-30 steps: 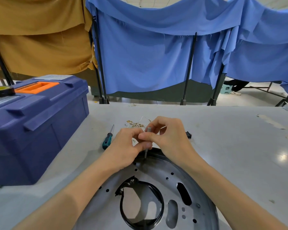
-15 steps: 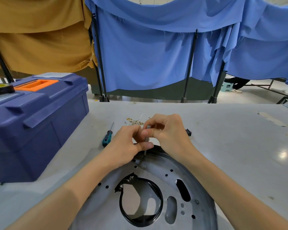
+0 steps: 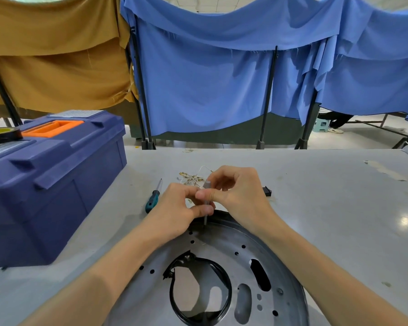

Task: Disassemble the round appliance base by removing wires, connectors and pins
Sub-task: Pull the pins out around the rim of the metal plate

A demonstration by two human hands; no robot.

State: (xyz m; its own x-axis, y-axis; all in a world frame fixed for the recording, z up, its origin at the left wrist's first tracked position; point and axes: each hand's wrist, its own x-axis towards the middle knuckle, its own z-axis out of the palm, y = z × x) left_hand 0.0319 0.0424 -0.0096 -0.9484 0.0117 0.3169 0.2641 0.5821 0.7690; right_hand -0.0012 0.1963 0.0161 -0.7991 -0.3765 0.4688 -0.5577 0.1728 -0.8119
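Blue cloth (image 3: 210, 85) and tan cloth (image 3: 57, 67) hang from black poles (image 3: 269, 95) behind a grey table (image 3: 327, 208). On the left of the table stands a closed blue toolbox (image 3: 57, 184) with an orange handle (image 3: 53, 128) set in its lid. A roll of tape (image 3: 3, 135) lies on the lid's far left corner.

The round metal base (image 3: 217, 243) lies flat on the near middle of the table, between the person's forearms. It is pierced with holes and slots, and a black ring (image 3: 198, 319) lines its big middle opening.

Both hands meet over the far rim of the base. The right hand (image 3: 240, 194) pinches the top of a thin grey tool (image 3: 207, 185) between thumb and curled fingers and holds it about upright, with its tip down at the rim. The left hand (image 3: 174, 212) is curled too, and its thumb and fingertips close on the tool's shaft lower down.

Just left of the hands a screwdriver (image 3: 153, 200) with a teal handle lies on the table. Just beyond the hands is a small heap of loose wires (image 3: 191, 177) with brass ends. A small black part (image 3: 267, 191) lies to the right of the right hand.
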